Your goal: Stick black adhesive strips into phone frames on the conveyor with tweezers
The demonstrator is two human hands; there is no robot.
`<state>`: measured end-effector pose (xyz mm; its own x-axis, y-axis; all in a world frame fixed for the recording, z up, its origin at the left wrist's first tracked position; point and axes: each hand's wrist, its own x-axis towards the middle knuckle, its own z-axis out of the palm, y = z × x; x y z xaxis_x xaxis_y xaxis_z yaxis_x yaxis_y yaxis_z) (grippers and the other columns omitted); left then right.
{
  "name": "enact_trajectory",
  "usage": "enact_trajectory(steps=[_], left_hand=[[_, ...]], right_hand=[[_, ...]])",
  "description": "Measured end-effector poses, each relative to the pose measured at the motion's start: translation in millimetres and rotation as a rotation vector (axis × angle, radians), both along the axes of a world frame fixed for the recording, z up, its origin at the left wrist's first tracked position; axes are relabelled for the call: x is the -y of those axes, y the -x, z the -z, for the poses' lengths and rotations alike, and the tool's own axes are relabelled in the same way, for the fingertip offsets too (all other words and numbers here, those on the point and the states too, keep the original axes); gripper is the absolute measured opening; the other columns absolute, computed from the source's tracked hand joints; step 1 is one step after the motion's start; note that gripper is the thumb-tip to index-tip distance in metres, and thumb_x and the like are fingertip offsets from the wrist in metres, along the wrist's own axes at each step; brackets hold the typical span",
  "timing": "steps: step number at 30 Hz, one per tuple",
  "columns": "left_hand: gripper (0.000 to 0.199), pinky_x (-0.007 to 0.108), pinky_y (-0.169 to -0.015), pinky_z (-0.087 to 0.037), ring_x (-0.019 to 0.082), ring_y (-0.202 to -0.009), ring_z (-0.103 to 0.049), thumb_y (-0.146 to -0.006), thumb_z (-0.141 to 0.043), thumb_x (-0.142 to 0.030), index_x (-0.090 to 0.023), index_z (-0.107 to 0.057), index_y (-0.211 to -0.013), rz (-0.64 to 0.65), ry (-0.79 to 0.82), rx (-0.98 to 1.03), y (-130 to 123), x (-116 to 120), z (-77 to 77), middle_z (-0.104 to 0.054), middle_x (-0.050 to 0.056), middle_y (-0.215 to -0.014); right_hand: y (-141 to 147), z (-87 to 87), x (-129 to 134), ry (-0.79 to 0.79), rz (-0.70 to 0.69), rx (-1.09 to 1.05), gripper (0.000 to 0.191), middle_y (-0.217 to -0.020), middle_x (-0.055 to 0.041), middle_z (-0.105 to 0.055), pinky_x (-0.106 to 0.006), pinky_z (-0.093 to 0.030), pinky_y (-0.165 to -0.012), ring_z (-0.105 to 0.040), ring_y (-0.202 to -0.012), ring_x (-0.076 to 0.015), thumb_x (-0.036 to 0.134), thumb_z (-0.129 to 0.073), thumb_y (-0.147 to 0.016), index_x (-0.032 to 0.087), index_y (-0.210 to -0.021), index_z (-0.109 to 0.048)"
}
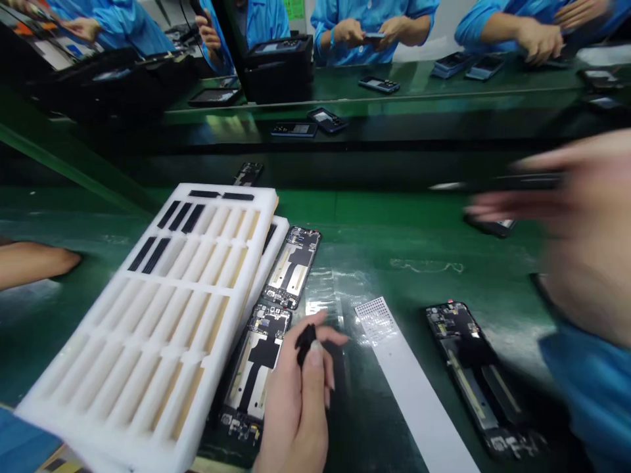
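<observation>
While a factory worker's left hand (293,407) hovers over an open smartphone chassis (254,374), its fingertips (316,351) pinch a small black piece (305,345) between thumb and forefinger, the other fingers loosely curled and clear of the boards. It is a careful hold: gripped at the very tips, the piece stays in plain view and nothing rests on the exposed circuitry below. The right hand (582,230), blurred and close to the camera at right, is raised around a slim dark object (530,179); the blur makes its grip impossible to judge. A blue smock sleeve (591,394) shows below it. Left of centre, a white foam tray (148,315), with black strips (180,218) in some slots, lies tilted over a second foam tray (266,276). Another chassis (290,269) sits just above the first, and a third chassis (473,374) lies at lower right, near a white perforated strip (394,368) on the green bench mat (345,210). Co-workers in blue smocks (374,26) handle phones across the bench at the top of the frame.
</observation>
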<state>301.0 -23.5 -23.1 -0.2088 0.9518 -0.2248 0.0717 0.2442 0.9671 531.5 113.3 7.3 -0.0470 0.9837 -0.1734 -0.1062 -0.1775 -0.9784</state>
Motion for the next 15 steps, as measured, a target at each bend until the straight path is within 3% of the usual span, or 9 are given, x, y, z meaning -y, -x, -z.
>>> enact_trajectory(steps=[1, 4, 6, 8, 11, 15], left_hand=[[0.031, 0.024, -0.06, -0.051, 0.011, -0.065, -0.056, -0.104, -0.039, -0.035, -0.025, -0.05, -0.131, 0.057, -0.044, -0.198, 4, -4, 1.5, -0.07, 0.006, -0.106], [0.041, 0.032, -0.079, -0.057, 0.019, -0.096, -0.068, -0.099, -0.035, -0.012, -0.024, -0.047, -0.137, 0.313, -0.224, -0.762, 14, -21, 11.8, -0.069, 0.008, -0.118], [0.057, 0.036, -0.085, -0.059, 0.024, -0.111, -0.066, -0.089, -0.032, 0.003, -0.019, -0.046, -0.139, 0.425, -0.339, -1.077, 15, -33, 21.6, -0.067, 0.011, -0.128], [0.067, 0.038, -0.084, -0.061, 0.027, -0.113, -0.066, -0.079, -0.032, 0.01, -0.013, -0.048, -0.14, 0.487, -0.398, -1.322, 12, -45, 31.0, -0.063, 0.013, -0.138], [0.075, 0.037, -0.071, -0.063, 0.027, -0.1, -0.07, -0.071, -0.037, 0.011, -0.013, -0.051, -0.141, 0.582, -0.389, -1.53, 3, -61, 40.3, -0.051, 0.012, -0.151], [0.081, 0.034, -0.065, -0.063, 0.023, -0.088, -0.069, -0.068, -0.042, 0.01, -0.014, -0.049, -0.145, 0.647, -0.359, -1.59, -5, -74, 43.8, -0.042, 0.008, -0.157]], right_hand=[[4, 9.2, -17, -0.092, 0.02, 0.086, 0.033, -0.091, -0.0067, -0.075, -0.031, -0.063, -0.068, -0.072, -0.078, -0.017, 0.05, -0.062, -0.095, 0.018, -0.101, -0.07], [22, 48.3, -53, -0.079, -0.005, 0.099, 0.049, -0.064, -0.0081, -0.073, -0.026, -0.061, -0.055, -0.072, -0.057, -0.0172, 0.063, -0.072, -0.081, 0.014, -0.08, -0.068], [32, 74.3, -60, -0.034, -0.064, 0.093, 0.057, -0.062, -0.0105, -0.073, -0.026, -0.061, -0.051, -0.072, -0.053, -0.0181, 0.069, -0.075, -0.073, 0.014, -0.078, -0.067], [34, 92.2, -59, -0.018, -0.079, 0.088, 0.06, -0.061, -0.0093, -0.073, -0.024, -0.061, -0.05, -0.071, -0.051, -0.0169, 0.073, -0.073, -0.071, 0.014, -0.079, -0.066], [29, 100.9, -53, -0.016, -0.085, 0.092, 0.06, -0.059, -0.0062, -0.072, -0.023, -0.06, -0.047, -0.07, -0.048, -0.0154, 0.074, -0.07, -0.074, 0.015, -0.079, -0.064], [24, 97.7, -51, -0.021, -0.111, 0.109, 0.058, -0.061, -0.0068, -0.073, -0.025, -0.062, -0.049, -0.071, -0.051, -0.0164, 0.074, -0.066, -0.078, 0.015, -0.08, -0.063]])
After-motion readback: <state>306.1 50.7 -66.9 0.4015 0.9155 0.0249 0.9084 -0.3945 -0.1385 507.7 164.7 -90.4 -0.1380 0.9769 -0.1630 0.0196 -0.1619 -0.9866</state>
